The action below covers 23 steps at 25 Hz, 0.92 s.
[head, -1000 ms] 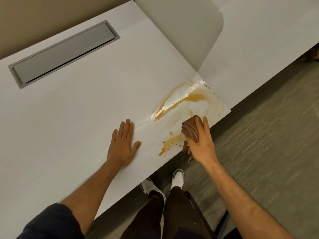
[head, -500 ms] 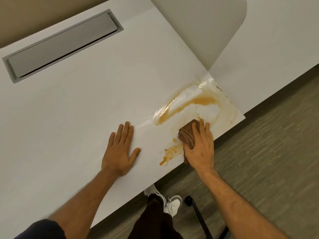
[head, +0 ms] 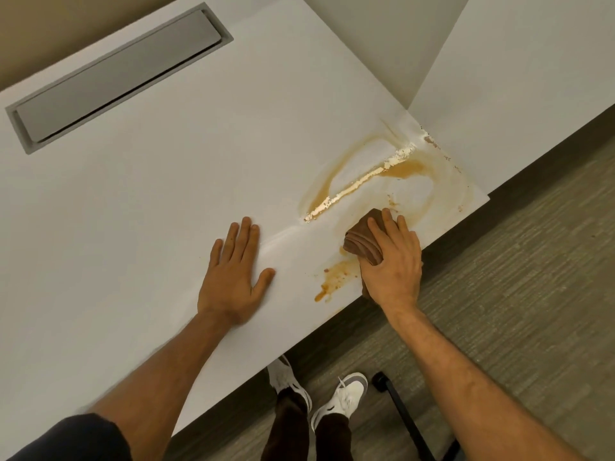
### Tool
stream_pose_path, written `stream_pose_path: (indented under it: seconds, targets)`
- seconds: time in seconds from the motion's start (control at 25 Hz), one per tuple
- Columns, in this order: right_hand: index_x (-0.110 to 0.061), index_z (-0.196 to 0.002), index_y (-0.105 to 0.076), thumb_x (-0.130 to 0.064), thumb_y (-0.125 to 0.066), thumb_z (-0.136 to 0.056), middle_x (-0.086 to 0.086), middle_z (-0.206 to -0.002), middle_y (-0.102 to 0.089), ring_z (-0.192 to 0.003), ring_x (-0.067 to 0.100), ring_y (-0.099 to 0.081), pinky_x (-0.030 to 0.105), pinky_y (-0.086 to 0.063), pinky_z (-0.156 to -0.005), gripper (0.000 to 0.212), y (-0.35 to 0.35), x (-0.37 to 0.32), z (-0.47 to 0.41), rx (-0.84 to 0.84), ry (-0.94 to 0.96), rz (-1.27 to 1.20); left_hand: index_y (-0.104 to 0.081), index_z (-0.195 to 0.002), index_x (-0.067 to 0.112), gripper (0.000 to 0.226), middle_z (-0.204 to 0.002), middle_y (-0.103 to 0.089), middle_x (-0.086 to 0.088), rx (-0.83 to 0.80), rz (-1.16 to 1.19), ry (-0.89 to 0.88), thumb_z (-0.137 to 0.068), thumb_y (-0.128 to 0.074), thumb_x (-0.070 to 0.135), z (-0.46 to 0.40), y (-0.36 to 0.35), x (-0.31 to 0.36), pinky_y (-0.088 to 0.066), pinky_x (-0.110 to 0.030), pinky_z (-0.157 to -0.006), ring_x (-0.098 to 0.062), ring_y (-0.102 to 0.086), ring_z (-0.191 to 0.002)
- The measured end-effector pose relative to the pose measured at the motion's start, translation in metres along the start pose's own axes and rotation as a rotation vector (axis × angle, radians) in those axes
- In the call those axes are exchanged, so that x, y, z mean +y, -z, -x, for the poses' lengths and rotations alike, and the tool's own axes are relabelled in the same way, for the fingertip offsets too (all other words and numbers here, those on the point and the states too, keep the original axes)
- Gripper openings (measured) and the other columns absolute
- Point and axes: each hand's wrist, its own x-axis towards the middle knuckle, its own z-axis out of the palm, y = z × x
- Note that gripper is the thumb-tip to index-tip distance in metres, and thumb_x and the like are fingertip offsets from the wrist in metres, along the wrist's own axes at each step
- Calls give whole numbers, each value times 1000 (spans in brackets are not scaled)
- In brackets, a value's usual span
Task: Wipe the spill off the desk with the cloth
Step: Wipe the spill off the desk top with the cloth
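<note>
Wiping is under way: the right hand (head: 391,261) presses the bunched brown cloth (head: 363,239) onto the bench (head: 166,201) at the spill's (head: 382,171) 6 o'clock edge, the left hand (head: 233,277) lies flat, and the next stroke should sweep toward 12 o'clock through the orange pool.

Right hand (head: 391,261) slid cloth (head: 362,241) forward into spill (head: 372,174).

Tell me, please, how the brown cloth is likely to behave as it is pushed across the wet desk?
The cloth looks soft and floppy, bunched in folds under the right hand, so it will probably drag and crumple rather than slide flat. It likely smears the spill before soaking it.
</note>
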Motion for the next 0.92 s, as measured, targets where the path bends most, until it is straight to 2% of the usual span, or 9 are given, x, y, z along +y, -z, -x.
stream_pose_path:
  seconds: [0.28,0.4,0.48,0.64,0.72,0.76,0.8,0.88,0.92]
  targets:
    - [-16,-135,-65,-11,-84,-78,7,-150,-56,-142,33,-46,52,-27,-120,60,-11,-21,28,-37,121,-119,11,-167,22,82,-175,18,4,15,-17,6,-102,-13,66,0,-1,2,4,-43,-132,-14,19,-161]
    - [-14,-131,-68,-15,-86,-77,8,-145,-60,-138,33,-51,54,-36,-115,57,-15,-28,46,-52,119,-143,11,-167,22,82,-175,18,5,22,-15,1,-103,-14,65,1,-3,1,6,-41,-132,-13,19,-161]
    - [-13,-128,-70,-16,-87,-75,8,-143,-62,-134,32,-54,51,-40,-110,55,-15,-36,61,-56,141,-178,10,-168,22,82,-176,17,4,26,-13,-1,-103,-14,66,1,-4,0,6,-41,-131,-13,19,-161]
    - [-15,-130,-69,-9,-86,-76,4,-143,-62,-134,28,-55,46,-41,-109,57,-2,-51,85,-208,192,-300,9,-168,22,82,-175,17,5,33,-9,3,-102,-13,66,1,-5,1,7,-41,-131,-13,19,-161]
    - [-33,-131,-68,-2,-82,-80,-12,-138,-64,-128,19,-60,41,-53,-100,61,15,-52,85,-288,-9,-554,10,-168,23,81,-175,17,5,31,-6,-4,-103,-16,65,0,-4,2,6,-41,-131,-13,19,-161]
    - [-46,-126,-68,-4,-81,-81,-23,-129,-66,-117,12,-67,36,-60,-89,63,29,-52,78,-316,-140,-703,10,-168,23,80,-175,18,5,37,-11,-8,-104,-16,64,-1,-4,2,6,-41,-131,-12,19,-161]
    - [-55,-118,-67,-15,-83,-80,-26,-118,-70,-104,8,-72,29,-63,-78,57,40,-50,66,-318,-245,-822,11,-167,23,80,-175,18,5,42,-14,-10,-104,-16,64,-1,-5,0,6,-41,-131,-12,19,-161]
    - [-56,-111,-68,-40,-82,-74,-23,-109,-73,-89,3,-74,22,-63,-70,42,54,-38,41,-183,-313,-848,10,-168,24,80,-175,17,6,46,-7,-14,-104,-15,65,-1,-5,-2,7,-40,-131,-12,19,-161]
    - [-52,-114,-68,-40,-81,-78,-21,-109,-74,-92,0,-73,20,-62,-75,40,57,-34,28,-141,-338,-838,10,-168,24,80,-176,16,6,45,-3,-14,-104,-14,66,-1,-5,-2,7,-40,-131,-12,19,-161]
